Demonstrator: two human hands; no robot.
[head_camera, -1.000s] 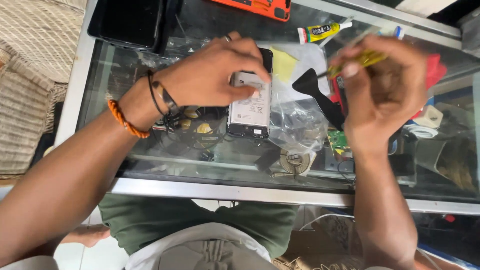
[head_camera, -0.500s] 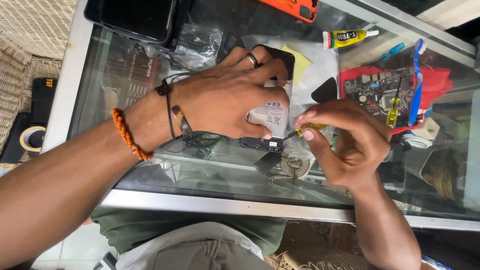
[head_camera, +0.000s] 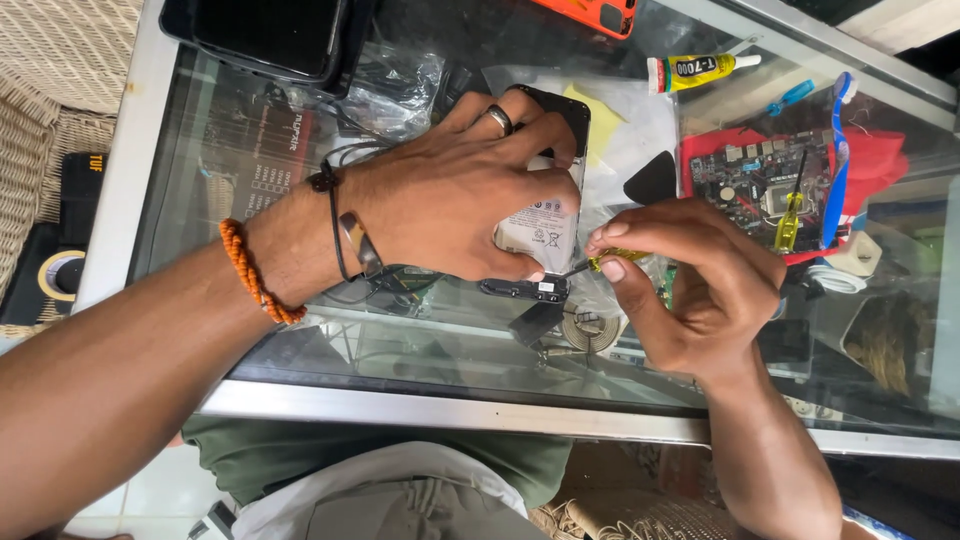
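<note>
An opened phone with its back off lies on the glass counter, its white battery showing. My left hand, with a ring and dark bracelets, presses down on it and covers most of it. My right hand pinches a small yellow-handled screwdriver between thumb and fingers. Its metal tip touches the phone's dark lower edge part.
A yellow glue tube lies at the back. A red cloth with a circuit board, a second yellow screwdriver and a blue toothbrush sit at right. A black device and an orange case lie at the far edge.
My right hand came down from the right with the yellow screwdriver and set its tip against the phone's lower edge. My left hand stayed pressed on the phone.
</note>
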